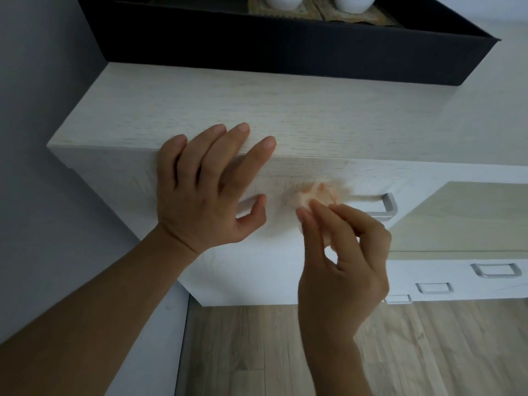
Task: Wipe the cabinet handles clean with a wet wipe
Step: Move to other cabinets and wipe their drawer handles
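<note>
Under the left hand (200, 192), the pale cabinet (314, 110) has bare top reaching back to a black box (285, 47). That hand's spread fingers (237, 144) drape the front edge. Beside its thumb starts the silver handle (387, 207), where the right hand (343, 252) pinches a blurred wet wipe (313, 195).

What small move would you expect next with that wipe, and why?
Probably a slide rightward along the handle: the right hand pinches the crumpled wipe at the handle's middle, and its right end lies bare. The left hand rests flat on the cabinet top edge, likely steadying.
</note>
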